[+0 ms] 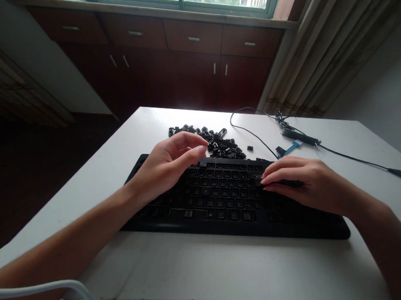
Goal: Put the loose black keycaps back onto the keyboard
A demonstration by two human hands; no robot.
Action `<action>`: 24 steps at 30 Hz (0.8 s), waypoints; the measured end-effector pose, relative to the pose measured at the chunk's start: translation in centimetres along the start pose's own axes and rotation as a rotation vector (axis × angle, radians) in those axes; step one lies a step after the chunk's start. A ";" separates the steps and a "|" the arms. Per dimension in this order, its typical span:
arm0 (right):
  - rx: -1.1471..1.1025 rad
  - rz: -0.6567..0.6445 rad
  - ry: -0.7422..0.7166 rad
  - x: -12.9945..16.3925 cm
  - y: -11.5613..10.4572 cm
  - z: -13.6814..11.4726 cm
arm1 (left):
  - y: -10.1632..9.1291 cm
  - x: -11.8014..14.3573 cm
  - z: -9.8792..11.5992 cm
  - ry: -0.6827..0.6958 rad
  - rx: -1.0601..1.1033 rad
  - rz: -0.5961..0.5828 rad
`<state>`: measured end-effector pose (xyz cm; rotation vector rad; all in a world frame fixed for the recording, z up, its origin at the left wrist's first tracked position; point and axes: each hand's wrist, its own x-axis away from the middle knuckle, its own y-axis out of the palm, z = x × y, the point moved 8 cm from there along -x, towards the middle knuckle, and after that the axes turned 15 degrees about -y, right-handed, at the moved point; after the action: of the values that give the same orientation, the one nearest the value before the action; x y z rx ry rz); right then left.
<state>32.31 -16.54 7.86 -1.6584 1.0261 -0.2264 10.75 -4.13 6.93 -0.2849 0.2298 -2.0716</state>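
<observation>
A black keyboard (236, 224) lies on the white table, most of its keycaps off and the bare key sockets showing. A few caps remain on it, such as the K keycap (206, 191). Over its upper left part hovers my left hand (167, 164), thumb and forefinger brought together in a pinch; anything between them is too small or hidden to make out. My right hand (297, 178) is closed on a slim dark tool (291, 183) above the upper right keys. Its kind is unclear. Behind the keyboard sits a heap of loose black keycaps (224, 147).
One loose keycap (250, 148) lies apart from the heap. A blue brush (293, 147) and a black cable (352, 160) with a dark bar-shaped piece (300, 137) are at the back right. A white cord (42, 287) crosses the lower left corner.
</observation>
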 end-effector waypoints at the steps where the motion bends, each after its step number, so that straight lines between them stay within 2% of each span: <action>1: 0.005 0.005 -0.006 0.0 0.0 0.0 | 0.0 0.0 0.0 0.000 -0.004 0.004; 24: 0.020 0.010 0.032 0.3 0.0 0.5 | 0.0 0.1 0.1 -0.002 0.005 -0.004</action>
<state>32.81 -16.43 7.62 -1.6356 1.0529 -0.2569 10.78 -4.22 7.00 -0.2844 0.2229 -2.0752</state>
